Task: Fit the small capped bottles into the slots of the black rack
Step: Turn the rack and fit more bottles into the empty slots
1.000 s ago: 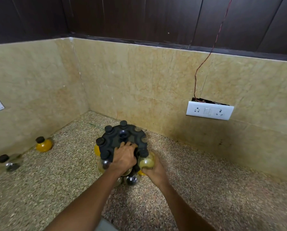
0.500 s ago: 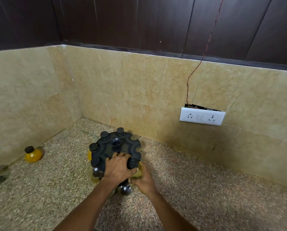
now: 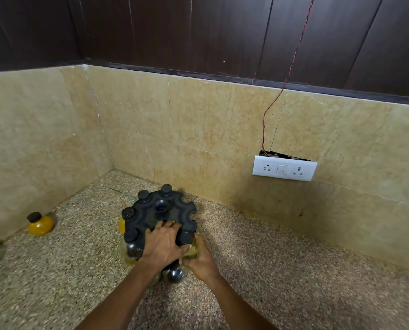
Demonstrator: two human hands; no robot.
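So the left hand (image 3: 163, 244) is pressing down flat on top of the black rack (image 3: 160, 214), fingers spread, probably bracing it so it isn't sliding around on the counter (image 3: 282, 270). The right hand (image 3: 200, 258) is keeping its grip wrapped around a pale bottle (image 3: 191, 249) at the rack's near edge, looks like it's seating it into a slot. Several black caps are already sticking up around the rim. One yellow bottle (image 3: 39, 224) is sitting well apart by the left wall, likely next.
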